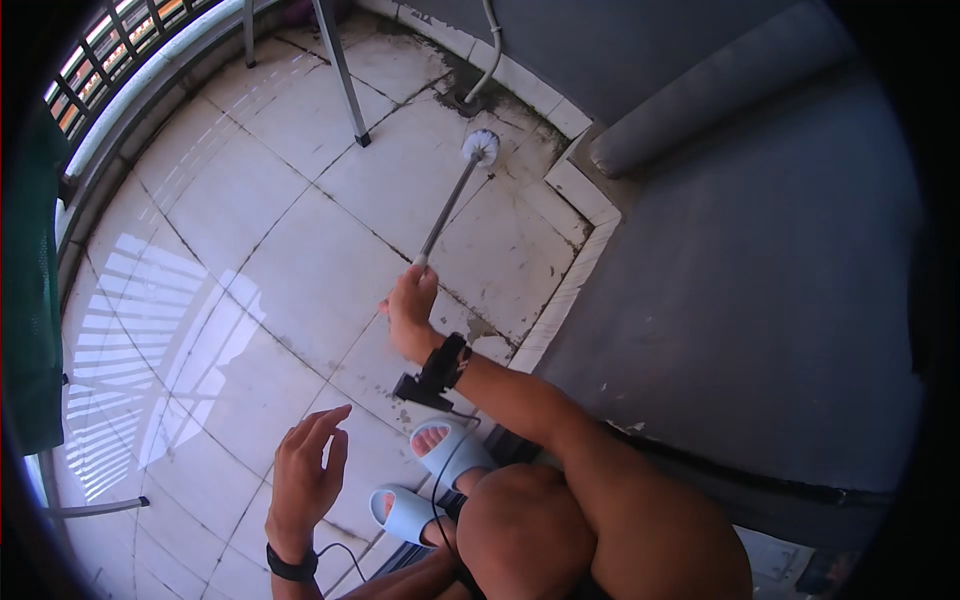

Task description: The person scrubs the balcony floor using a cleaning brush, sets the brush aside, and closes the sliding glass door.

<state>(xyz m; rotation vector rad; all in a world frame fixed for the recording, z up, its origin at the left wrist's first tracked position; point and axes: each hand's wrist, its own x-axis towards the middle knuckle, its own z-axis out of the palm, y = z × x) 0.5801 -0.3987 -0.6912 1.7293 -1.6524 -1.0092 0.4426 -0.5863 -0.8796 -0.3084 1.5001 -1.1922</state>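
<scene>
A toilet brush with a grey handle and a round white head reaches forward from my right hand. My right fingers are closed around the end of its handle. The brush head is over the dirty white floor tiles, close to the stained corner; whether it presses on them I cannot tell. My left hand is raised at the lower left, holding nothing, its fingers loosely bent and apart. Both wrists wear black straps, and a small black device with a cable sits at the right one.
A grey pipe enters a floor drain at the back. Metal legs stand on the tiles nearby. A grey wall and tiled ledge border the right; a railing runs at upper left. Light-blue slippers are on my feet.
</scene>
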